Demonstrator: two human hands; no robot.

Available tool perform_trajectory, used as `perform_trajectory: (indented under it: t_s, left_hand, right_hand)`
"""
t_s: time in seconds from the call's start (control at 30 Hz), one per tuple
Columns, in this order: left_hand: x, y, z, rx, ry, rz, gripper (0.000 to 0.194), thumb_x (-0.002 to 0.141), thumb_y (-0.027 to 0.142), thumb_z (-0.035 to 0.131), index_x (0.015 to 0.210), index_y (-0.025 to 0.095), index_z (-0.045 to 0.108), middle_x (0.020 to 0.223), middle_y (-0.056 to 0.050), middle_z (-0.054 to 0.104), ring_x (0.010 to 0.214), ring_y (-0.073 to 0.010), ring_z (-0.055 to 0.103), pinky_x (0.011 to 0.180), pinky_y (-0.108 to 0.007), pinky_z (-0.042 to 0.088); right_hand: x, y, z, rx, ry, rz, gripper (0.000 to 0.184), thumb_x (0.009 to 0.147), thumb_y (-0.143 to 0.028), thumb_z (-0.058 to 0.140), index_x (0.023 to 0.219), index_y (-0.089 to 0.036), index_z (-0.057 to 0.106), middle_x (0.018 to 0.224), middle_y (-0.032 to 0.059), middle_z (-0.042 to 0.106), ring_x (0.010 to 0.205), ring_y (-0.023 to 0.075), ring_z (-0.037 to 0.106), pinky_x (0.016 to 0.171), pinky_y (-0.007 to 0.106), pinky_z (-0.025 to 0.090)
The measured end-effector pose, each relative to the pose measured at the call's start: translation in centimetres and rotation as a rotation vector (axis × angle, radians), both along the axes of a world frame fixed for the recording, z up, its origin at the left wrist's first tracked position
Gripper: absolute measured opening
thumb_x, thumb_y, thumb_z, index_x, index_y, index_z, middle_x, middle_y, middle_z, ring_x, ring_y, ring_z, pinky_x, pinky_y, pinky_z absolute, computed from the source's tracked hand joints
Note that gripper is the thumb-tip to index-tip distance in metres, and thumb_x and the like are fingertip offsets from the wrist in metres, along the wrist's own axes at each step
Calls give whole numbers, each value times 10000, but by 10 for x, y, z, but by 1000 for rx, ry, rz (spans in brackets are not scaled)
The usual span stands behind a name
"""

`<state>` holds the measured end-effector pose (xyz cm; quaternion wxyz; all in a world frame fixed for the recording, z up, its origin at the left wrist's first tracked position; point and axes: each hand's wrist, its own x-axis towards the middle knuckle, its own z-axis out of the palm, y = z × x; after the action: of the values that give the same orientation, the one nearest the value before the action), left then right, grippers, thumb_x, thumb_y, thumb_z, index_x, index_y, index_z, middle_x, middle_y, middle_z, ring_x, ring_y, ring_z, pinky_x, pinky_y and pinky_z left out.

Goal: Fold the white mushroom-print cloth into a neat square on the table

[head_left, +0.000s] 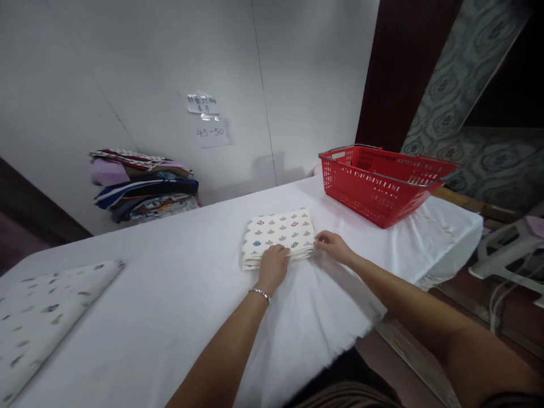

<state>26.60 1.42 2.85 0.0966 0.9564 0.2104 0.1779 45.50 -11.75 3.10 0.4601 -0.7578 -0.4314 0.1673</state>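
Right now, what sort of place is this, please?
Probably a fabric-folding workspace: a long white-covered table, a folded white patterned cloth and a multicoloured stack of folded fabrics suggest it.

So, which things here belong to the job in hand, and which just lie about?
Likely the job:
folded printed cloth, touched by left hand and right hand
second printed cloth, far left

Apparently lying about:
red shopping basket
folded fabric stack

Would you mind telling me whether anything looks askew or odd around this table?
Nothing looks spilled or plainly damaged. The white table cover hangs creased and uneven in front, and the fabric pile by the wall looks untidy, with layers jutting out.
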Motion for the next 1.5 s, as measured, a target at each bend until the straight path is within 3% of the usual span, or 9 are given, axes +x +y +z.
perform_trajectory:
  t_s: [0.17, 0.6, 0.77, 1.0, 1.5]
  left_hand:
    - [2, 3, -1, 27, 2, -13, 188, 855, 201, 489, 963, 206, 643, 955, -47, 596, 927, -190, 508, 808, -325, 382]
    - [1, 0, 0, 27, 10, 6, 196, 874, 229, 477, 939, 206, 661, 903, -39, 604, 877, -183, 513, 784, -315, 389]
    - [2, 2, 1, -35, -44, 3, 168, 854, 257, 520, 902, 192, 668, 888, -43, 606, 881, -176, 519, 789, -308, 390]
    - [12, 0, 7, -43, -51, -30, 183, 869, 288, 504, 892, 222, 673, 895, -29, 615, 865, -170, 518, 781, -308, 380]
    - [21, 2, 2, -17, -148, -94, 183, 876, 202, 475, 771, 180, 625, 815, -30, 580, 806, -157, 498, 748, -293, 388]
  right_hand:
    - [-31, -7, -6, -109, -395, -1, 315, 772, -330, 573, 1064, -215, 549, 1029, 45, 584, 879, 178, 544, 732, 276, 410]
    - [-38, -2, -17, -236, -517, -101, 195, 864, -227, 379, 1001, -218, 518, 1025, 42, 579, 863, 181, 548, 654, 268, 355]
    - [-39, -7, -19, -173, -565, -87, 169, 870, -231, 396, 960, -225, 539, 986, 36, 554, 851, 167, 534, 631, 255, 366]
    - [-37, -9, -21, 121, -562, -50, 148, 847, -243, 482, 943, -225, 593, 965, 40, 549, 918, 171, 515, 755, 271, 423]
    - [-35, -5, -30, 116, -596, -62, 159, 885, -159, 416, 904, -212, 565, 955, 37, 560, 899, 161, 529, 726, 260, 435]
